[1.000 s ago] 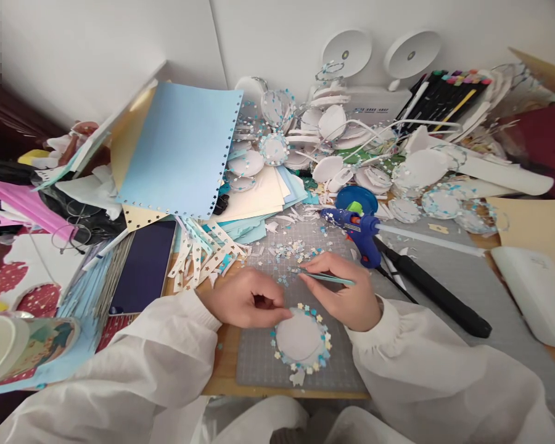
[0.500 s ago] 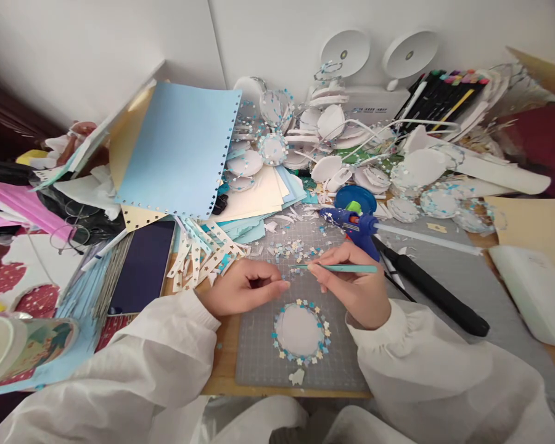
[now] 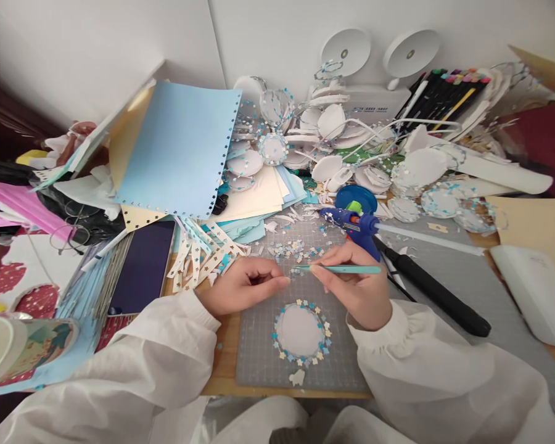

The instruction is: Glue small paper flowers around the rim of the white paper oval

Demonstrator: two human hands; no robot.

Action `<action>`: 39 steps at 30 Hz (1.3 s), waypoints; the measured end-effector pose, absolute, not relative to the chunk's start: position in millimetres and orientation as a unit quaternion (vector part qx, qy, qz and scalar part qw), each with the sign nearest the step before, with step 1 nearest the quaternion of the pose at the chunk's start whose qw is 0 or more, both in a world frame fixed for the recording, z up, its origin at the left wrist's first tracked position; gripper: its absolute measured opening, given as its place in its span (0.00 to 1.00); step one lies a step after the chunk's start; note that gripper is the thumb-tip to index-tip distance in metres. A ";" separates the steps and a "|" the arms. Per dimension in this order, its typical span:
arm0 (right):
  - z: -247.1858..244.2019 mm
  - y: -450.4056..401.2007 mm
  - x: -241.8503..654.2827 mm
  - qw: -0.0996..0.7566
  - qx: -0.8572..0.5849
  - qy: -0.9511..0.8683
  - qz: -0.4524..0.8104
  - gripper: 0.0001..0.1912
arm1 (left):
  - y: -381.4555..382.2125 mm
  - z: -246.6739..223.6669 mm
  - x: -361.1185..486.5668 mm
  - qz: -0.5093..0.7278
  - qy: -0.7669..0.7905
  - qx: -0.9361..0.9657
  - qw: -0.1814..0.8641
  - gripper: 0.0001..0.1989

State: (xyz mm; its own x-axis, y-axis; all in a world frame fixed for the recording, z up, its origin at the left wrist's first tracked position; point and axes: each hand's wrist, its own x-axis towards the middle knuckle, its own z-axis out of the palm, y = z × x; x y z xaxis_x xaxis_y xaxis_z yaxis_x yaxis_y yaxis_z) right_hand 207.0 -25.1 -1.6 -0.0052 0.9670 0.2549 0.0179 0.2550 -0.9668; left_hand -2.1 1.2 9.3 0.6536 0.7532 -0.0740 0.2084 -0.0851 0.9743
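Note:
My right hand [image 3: 354,283] grips teal tweezers [image 3: 351,269], their tips pointing left at the edge of a pile of tiny paper stars [image 3: 298,250]. My left hand [image 3: 243,285] lies at the left side of the grey cutting mat [image 3: 259,364], its fingers curled and thumb stretched toward the tweezer tips; whether anything tiny is between its fingers is too small to tell. Nearer to me on the mat sits a white disc [image 3: 300,331] ringed by blue, cream and white stars. A small pale blob [image 3: 296,377] lies just below the ring.
Behind my right hand lies a blue glue gun [image 3: 351,221], with a black rod-shaped tool [image 3: 439,296] to its right. White discs and star rings [image 3: 330,121] are heaped at the back. Punched strips [image 3: 198,253], a dark phone [image 3: 142,268] and a cup [image 3: 23,345] are at left.
The tweezers and my right hand have shifted very slightly to the right. My left hand has hardly moved, and the ringed disc lies as before.

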 end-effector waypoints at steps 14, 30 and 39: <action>-0.8 -27.0 208.2 0.480 -0.388 -0.713 0.333 0.09 | 0.8 16.3 -1.6 0.254 0.361 0.681 0.584 0.24; -1.3 -26.4 211.0 0.529 -0.311 -0.703 0.361 0.14 | 0.5 7.6 -0.9 0.290 0.331 0.608 0.661 0.14; 0.7 -28.6 207.9 0.558 -0.389 -0.640 0.358 0.07 | 0.5 11.0 0.9 0.320 0.346 0.552 0.688 0.14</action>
State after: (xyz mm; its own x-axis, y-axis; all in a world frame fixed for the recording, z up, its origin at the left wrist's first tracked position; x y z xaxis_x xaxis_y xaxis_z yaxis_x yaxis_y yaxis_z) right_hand 207.9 -28.6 0.7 -0.0744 0.8972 0.4353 0.0994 0.4410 -0.8920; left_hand 0.9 0.5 11.0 0.5556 0.8222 -0.1237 -0.0583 0.1869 0.9806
